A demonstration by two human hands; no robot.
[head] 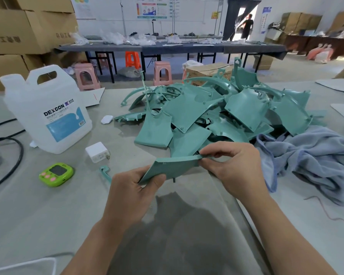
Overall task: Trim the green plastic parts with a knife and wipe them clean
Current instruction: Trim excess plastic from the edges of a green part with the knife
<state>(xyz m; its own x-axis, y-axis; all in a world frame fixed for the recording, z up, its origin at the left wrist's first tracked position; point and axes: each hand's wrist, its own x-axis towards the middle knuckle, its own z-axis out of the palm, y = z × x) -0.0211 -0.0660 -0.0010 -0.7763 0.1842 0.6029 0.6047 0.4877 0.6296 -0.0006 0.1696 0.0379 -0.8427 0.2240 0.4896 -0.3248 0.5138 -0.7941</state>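
- Green plastic part (173, 168), a flat curved panel, is held in the air above the table (48, 215), in front of the person and just short of the heap.
- Head view: the left hand (131, 193) grips the panel's near left corner, with the thumb on top and the fingers curled beneath.
- The right hand (236, 167) pinches the panel's far right edge between thumb and fingertips.
- The heap of green parts (226, 112) lies loose on the table behind the hands. The panels and curved strips overlap and tilt at all angles.
- A white jug (48, 110) with a handle and a blue label stands upright to the left. How full it is cannot be told.
- A cardboard box (209, 71) sits behind the heap, and its contents are hidden.
- A blue-grey cloth (316, 161) lies crumpled to the right, touching the heap's near edge and just beside the right hand.
- A white charger (97, 152), a green timer (56, 174) and a small green scrap (105, 172) lie between the jug and the left hand.
- Black cables (12, 155) curve along the table's left edge.
- Bare tabletop with a darker patch (177, 225) stretches between the forearms toward the near edge.
- Beyond the far edge stand pink stools (85, 76) and a long dark table (167, 47) strewn with white bags.
- Stacked cartons (18, 26) stand at the left, and a person (247, 26) is in a doorway.
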